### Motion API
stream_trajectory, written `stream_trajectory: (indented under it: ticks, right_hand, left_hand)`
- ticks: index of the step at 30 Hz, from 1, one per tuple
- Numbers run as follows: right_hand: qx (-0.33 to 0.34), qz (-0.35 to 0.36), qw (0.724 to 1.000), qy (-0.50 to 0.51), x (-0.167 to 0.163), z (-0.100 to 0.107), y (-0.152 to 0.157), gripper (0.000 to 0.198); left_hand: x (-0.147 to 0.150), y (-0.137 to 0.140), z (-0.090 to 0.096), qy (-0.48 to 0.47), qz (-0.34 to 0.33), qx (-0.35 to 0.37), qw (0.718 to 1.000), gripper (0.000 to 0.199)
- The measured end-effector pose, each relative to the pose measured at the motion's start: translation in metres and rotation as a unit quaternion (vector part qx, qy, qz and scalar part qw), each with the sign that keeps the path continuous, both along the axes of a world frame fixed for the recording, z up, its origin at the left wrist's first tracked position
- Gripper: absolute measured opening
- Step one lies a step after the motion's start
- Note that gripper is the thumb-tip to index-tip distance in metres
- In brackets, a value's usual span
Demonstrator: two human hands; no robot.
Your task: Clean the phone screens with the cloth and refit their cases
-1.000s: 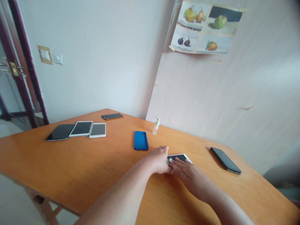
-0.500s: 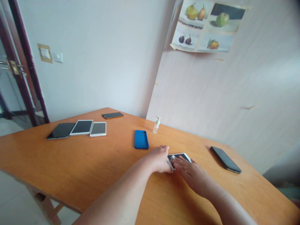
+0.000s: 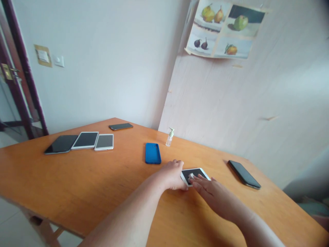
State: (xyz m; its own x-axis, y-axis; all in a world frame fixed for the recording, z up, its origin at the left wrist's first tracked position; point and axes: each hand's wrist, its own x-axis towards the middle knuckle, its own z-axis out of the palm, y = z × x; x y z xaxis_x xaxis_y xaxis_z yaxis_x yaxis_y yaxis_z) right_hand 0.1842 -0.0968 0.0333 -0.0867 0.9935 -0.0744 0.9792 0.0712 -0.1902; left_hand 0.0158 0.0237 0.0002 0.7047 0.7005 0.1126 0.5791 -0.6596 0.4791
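A white-framed phone [image 3: 195, 171] with a dark screen lies on the table in front of me. My left hand [image 3: 175, 175] grips its left end, thumb at the near edge and fingers at the far one. Under the fingertips of my right hand [image 3: 209, 188] a small crumpled white tissue [image 3: 191, 176] is pressed against the screen. That hand is laid low over the near right part of the phone and hides some of it. A blue phone case [image 3: 153, 153] rests just beyond my left hand, with a clear pump bottle [image 3: 169, 138] upright behind it.
Two tablets, one dark [image 3: 61, 144] and one white-framed [image 3: 85, 140], lie at the left beside a smaller white device [image 3: 104, 141]. A dark phone [image 3: 120, 126] is near the far corner, another dark phone [image 3: 244, 174] at the right. The wooden table [image 3: 123, 178] meets a wall behind.
The tissue and my right fingertips have shifted slightly over the screen, showing more of its left part. My left hand keeps its grip. The whole view has moved a little.
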Motion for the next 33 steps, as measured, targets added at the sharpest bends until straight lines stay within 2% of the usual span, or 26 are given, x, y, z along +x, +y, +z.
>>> stream_trajectory:
  ticks: [3,5,7,11,13,17,19,21,24,26,28,31,33]
  right_hand:
    - [0.013,-0.095,0.992,-0.079,0.022,-0.004,0.004,0.052]
    - [0.02,-0.125,0.987,-0.098,0.027,-0.006,0.005,0.05]
    - [0.025,-0.103,0.991,-0.079,0.019,-0.006,0.004,0.048]
    - [0.005,0.008,1.0,0.005,-0.004,-0.003,-0.001,0.049]
    - [-0.004,0.01,1.0,0.011,-0.002,-0.005,0.0,0.049]
    - [0.023,-0.108,0.992,-0.055,0.022,-0.016,0.01,0.048]
    - [0.036,-0.137,0.987,-0.075,0.027,-0.021,0.015,0.048]
    - [0.042,-0.113,0.991,-0.058,0.02,-0.023,0.017,0.048]
    - [0.036,-0.023,0.999,0.008,0.001,-0.022,0.016,0.048]
    - [0.031,0.009,0.999,0.028,-0.004,-0.02,0.016,0.048]
    - [0.033,-0.024,0.999,0.013,0.001,-0.019,0.017,0.048]
    - [0.042,-0.131,0.989,-0.043,0.019,-0.022,0.022,0.049]
    - [0.046,-0.163,0.984,-0.062,0.025,-0.025,0.025,0.05]
  left_hand:
    - [-0.001,0.0,0.002,-0.001,-0.007,0.003,1.0,0.083]
    - [-0.001,-0.001,0.004,0.003,-0.012,0.003,1.0,0.08]
    - [-0.002,-0.002,0.006,0.011,-0.009,0.003,1.0,0.078]
    - [-0.002,-0.004,0.007,0.014,-0.004,0.003,1.0,0.078]
    - [-0.002,-0.003,0.007,0.012,-0.006,0.005,1.0,0.078]
    - [-0.002,-0.002,0.006,0.016,-0.012,0.017,1.0,0.072]
    - [-0.002,-0.002,0.005,0.017,-0.011,0.021,1.0,0.07]
    - [-0.002,-0.003,0.005,0.016,-0.008,0.019,1.0,0.072]
    - [-0.002,-0.004,0.006,0.007,-0.005,0.014,1.0,0.074]
    - [-0.002,-0.004,0.006,0.003,-0.006,0.014,1.0,0.073]
    - [-0.002,-0.004,0.007,0.006,-0.008,0.016,1.0,0.071]
    - [-0.002,-0.004,0.007,0.01,-0.007,0.022,1.0,0.07]
    - [-0.001,-0.005,0.007,0.009,-0.004,0.024,1.0,0.07]
